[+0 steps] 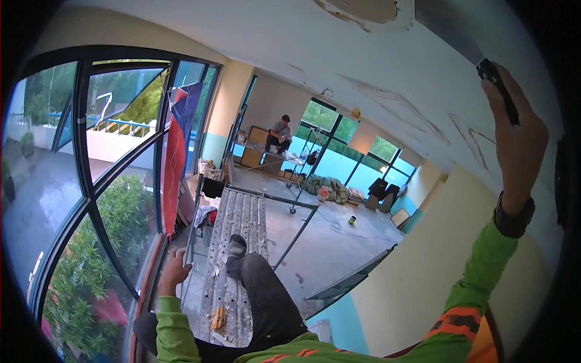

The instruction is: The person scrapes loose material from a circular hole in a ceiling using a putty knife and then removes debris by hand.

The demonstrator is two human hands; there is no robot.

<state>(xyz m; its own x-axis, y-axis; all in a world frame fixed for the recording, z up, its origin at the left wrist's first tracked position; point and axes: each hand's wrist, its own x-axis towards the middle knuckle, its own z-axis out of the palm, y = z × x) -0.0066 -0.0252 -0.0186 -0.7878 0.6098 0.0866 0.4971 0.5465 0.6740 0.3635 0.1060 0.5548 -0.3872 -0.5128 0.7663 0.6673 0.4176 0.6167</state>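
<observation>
Raised to the ceiling (417, 78) at the upper right, my right hand (519, 136) grips the black handle of a putty knife (452, 31). The knife's wide metal blade lies close to or against the ceiling, beside a round patch (363, 8) with a rough, flaking rim. Down at the left, my left hand (174, 272) is empty, its fingers loosely bent and apart. It is beside a thin scaffold upright (192, 242); whether they touch is unclear. Below me runs a perforated metal scaffold plank (233, 218) strewn with flakes, a yellow-orange tool (219, 317) lying on it.
Large black-framed windows (91, 190) line the left, with a red and blue cloth (175, 157) hanging there. Scaffold rails (290, 236) border the plank's far end. Across the room, another person (279, 134) sits on a raised platform near stacked sacks (327, 187) and a wheeled scaffold (302, 175).
</observation>
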